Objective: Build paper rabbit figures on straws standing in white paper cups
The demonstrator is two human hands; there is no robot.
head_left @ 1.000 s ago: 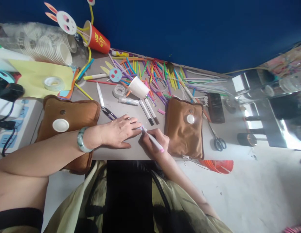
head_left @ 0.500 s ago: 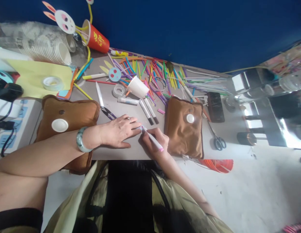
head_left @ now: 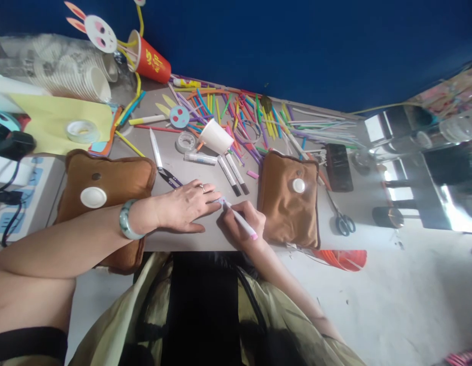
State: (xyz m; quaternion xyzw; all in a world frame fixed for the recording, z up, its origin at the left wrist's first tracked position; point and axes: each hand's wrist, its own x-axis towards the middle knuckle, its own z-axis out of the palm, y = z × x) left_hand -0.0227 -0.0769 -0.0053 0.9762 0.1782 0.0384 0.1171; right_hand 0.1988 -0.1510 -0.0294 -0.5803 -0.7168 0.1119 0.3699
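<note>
Marker (head_left: pixel 241 221) shifted slightly; red cup (head_left: pixel 163 70) bears yellow lettering (head_left: pixel 157 64).

A person's bare left hand (head_left: pixel 186 206) lies palm down, fingers extended, as the bare right hand (head_left: pixel 253 219) curls in a pinch nearby.

On the table (head_left: pixel 175 240), markers (head_left: pixel 228 176) lie at twelve o'clock from the pen (head_left: pixel 243 222), one cushion (head_left: pixel 121 174) at nine, another cushion (head_left: pixel 291 213) at three.

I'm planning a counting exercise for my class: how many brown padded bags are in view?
2. One brown bag is at left, partly covered by the left arm; the other bag lies right of the right hand. No others show.
</note>
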